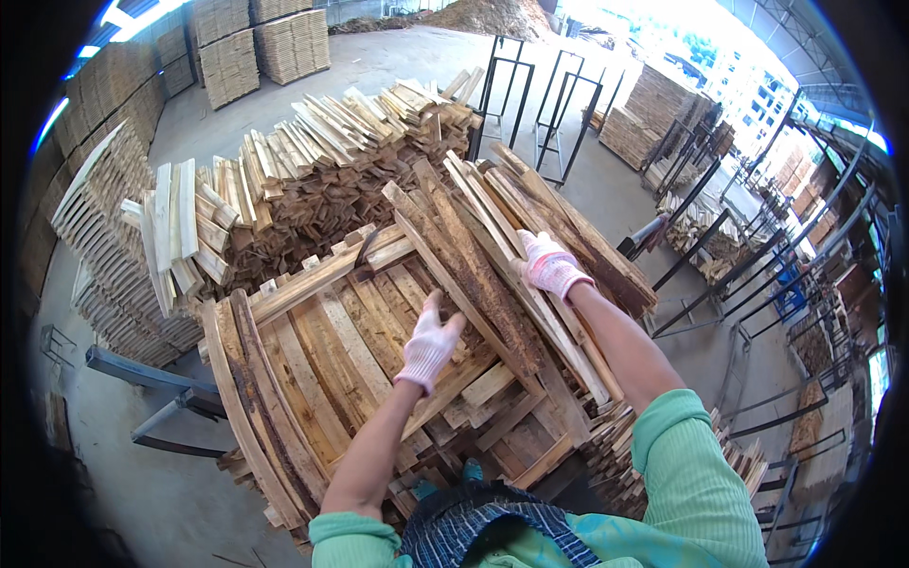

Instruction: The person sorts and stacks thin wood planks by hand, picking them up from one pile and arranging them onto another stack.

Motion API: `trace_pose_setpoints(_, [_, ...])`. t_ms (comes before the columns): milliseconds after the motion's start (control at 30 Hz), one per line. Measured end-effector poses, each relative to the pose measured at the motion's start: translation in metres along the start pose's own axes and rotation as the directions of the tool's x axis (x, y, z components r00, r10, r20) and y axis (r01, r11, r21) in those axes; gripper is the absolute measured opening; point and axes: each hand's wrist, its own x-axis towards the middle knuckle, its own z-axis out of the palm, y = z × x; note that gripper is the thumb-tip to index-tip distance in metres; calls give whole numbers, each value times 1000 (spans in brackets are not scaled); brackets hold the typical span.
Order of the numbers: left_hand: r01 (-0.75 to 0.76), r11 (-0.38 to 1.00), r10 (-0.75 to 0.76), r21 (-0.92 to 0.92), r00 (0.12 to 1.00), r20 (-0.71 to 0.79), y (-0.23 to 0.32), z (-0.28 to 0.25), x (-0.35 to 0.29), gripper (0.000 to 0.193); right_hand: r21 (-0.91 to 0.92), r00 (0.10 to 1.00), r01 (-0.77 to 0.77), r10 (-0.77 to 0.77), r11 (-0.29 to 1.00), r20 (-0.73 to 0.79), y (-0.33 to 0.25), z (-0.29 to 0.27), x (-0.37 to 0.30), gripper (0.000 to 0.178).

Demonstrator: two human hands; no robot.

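Mid-frame, the left hand (434, 346) hangs fingers-parted over boards (352, 339); centre-right, the right hand (552, 265) touches pale planks (568, 346), grip indiscernible.

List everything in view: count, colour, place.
Slanted planks: several, brown and pale, centre
Flat planks: many, tan, centre
Plank heap: one, pale and brown, behind flat planks
Timber stacks: several, tan, both sides
Mound: one, brown, top
Upright frames: two, black, upper centre
Metal racks: several, dark, right
Metal beams: several, grey, left
Floor: one, grey, around
Apron: one, dark striped, bottom
Sleeves: two, green, bottom
Left hand: one, pale-gloved, above flat planks
Right hand: one, pale-gloved, on slanted planks
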Motion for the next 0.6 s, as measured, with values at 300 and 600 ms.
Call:
trace_pose_setpoints(300, [480, 861, -469, 168, 877, -103, 71, 79, 60, 123, 12, 997, 31, -30, 999, -75, 28, 21, 13, 53])
trace_pose_setpoints(600, [140, 890, -222, -433, 964, -144, -14, 58, 62, 102, 62, 966, 185, -169, 981, -196, 2, 19, 15, 65])
